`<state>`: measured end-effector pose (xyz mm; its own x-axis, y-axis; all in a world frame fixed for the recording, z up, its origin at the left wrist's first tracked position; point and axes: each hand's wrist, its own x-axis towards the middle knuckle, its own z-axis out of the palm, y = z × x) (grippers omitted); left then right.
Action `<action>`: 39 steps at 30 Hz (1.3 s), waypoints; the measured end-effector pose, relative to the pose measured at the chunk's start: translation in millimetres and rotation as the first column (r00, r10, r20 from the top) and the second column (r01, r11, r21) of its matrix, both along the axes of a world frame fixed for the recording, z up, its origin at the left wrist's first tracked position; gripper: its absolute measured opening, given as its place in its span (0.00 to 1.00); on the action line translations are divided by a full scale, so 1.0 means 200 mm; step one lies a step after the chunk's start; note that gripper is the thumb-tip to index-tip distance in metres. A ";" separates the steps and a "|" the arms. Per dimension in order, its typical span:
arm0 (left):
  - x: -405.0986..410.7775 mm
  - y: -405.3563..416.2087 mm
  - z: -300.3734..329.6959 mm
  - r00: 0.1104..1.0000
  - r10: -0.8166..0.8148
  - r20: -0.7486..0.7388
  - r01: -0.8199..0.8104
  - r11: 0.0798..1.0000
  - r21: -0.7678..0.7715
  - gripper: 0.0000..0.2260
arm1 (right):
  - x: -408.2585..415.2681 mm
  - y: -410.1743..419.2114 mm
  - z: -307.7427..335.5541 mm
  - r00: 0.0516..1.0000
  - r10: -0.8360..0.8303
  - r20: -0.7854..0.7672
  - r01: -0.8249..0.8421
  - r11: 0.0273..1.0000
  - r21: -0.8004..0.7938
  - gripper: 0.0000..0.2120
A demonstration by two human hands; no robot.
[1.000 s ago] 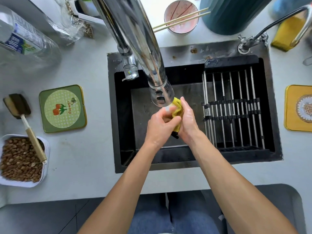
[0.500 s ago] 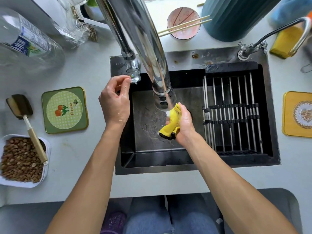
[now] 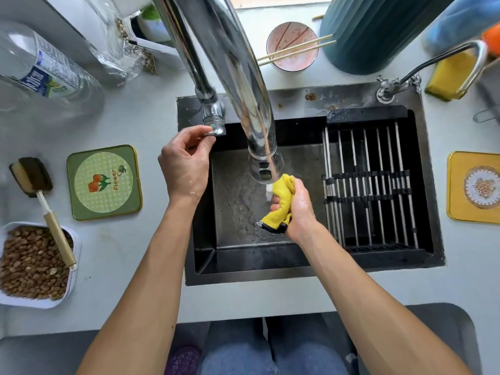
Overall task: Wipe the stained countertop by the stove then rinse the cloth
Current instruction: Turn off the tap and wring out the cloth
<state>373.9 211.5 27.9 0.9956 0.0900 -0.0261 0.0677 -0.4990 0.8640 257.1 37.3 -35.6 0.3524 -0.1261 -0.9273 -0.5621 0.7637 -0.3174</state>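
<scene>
Yellow cloth [image 3: 281, 204] sits bunched in the right hand [image 3: 299, 209], fingers clamped round it, right under the faucet spout [image 3: 266, 169] over the sink [image 3: 270, 276]. Left hand [image 3: 186, 163] pinches the tap lever [image 3: 215, 128], thumb and fingertips closed on it. Best move: ease the lever gently, keep the cloth low in the basin to limit splashing.

Pale grey counter [image 3: 130, 301], daylight from a sill [image 3: 284, 6] at the top. Grey floor [image 3: 40, 355] below the counter edge. Green coaster [image 3: 104, 182] left, yellow coaster [image 3: 473, 185] right.
</scene>
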 end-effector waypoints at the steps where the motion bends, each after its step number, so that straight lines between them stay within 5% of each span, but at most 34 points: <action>1: 0.02 0.00 0.01 1.000 -0.007 0.017 0.007 1.000 0.013 0.05 | -0.01 0.00 0.00 1.000 -0.006 0.000 0.006 1.000 0.000 0.27; 9: 0.10 0.00 0.02 1.000 -0.013 0.021 0.012 0.999 0.045 0.08 | -0.04 0.00 0.00 1.000 -0.004 -0.017 0.004 1.000 -0.003 0.21; 14: -0.09 -0.05 -0.09 0.946 0.200 -0.254 -0.234 0.966 -0.112 0.22 | -0.06 0.01 0.02 0.998 -0.024 0.058 0.024 1.000 -0.009 0.24; 16: -0.23 -0.09 -0.16 0.893 0.020 -0.450 -0.123 0.972 -0.202 0.24 | -0.06 0.02 0.04 0.993 -0.041 0.108 0.037 0.999 0.035 0.27; 19: -0.42 -0.16 -0.24 0.636 -0.421 -0.647 0.228 0.903 -0.364 0.31 | -0.06 0.03 0.09 0.975 0.038 0.220 -0.058 0.995 0.087 0.36; 23: -0.50 -0.18 -0.28 0.427 -0.581 -0.693 0.187 0.807 -0.561 0.23 | -0.08 0.04 0.19 0.922 0.258 0.288 -0.270 0.963 0.004 0.36; 26: -0.49 -0.14 -0.29 0.315 -0.620 -0.718 0.102 0.774 -0.624 0.12 | -0.10 -0.02 0.27 0.751 0.612 0.249 -0.589 0.791 -0.167 0.30; 29: -0.47 -0.10 -0.28 0.205 -0.663 -0.720 0.013 0.738 -0.675 0.08 | -0.12 -0.12 0.30 0.515 0.857 0.004 -0.729 0.441 -0.523 0.21; 31: -0.45 -0.09 -0.26 0.143 -0.703 -0.697 -0.131 0.685 -0.717 0.08 | -0.16 -0.18 0.29 0.441 0.879 -0.178 -0.601 0.143 -0.786 0.12; 33: -0.44 -0.07 -0.24 0.114 -0.740 -0.662 -0.264 0.620 -0.739 0.06 | -0.22 -0.21 0.26 0.419 0.899 -0.129 -0.427 0.070 -0.902 0.27; 36: -0.45 -0.06 -0.21 0.058 -0.793 -0.607 -0.323 0.560 -0.763 0.14 | -0.26 -0.24 0.12 0.151 0.961 -0.232 -0.247 -0.190 -0.950 0.45; 37: -0.46 -0.07 -0.20 0.019 -0.818 -0.575 -0.324 0.539 -0.777 0.15 | -0.24 -0.23 0.08 0.076 0.956 -0.284 -0.151 -0.271 -0.951 0.44; 39: -0.48 -0.07 -0.18 -0.076 -0.864 -0.497 -0.308 0.495 -0.813 0.13 | -0.21 -0.20 0.02 0.032 0.958 -0.285 0.011 -0.285 -0.958 0.33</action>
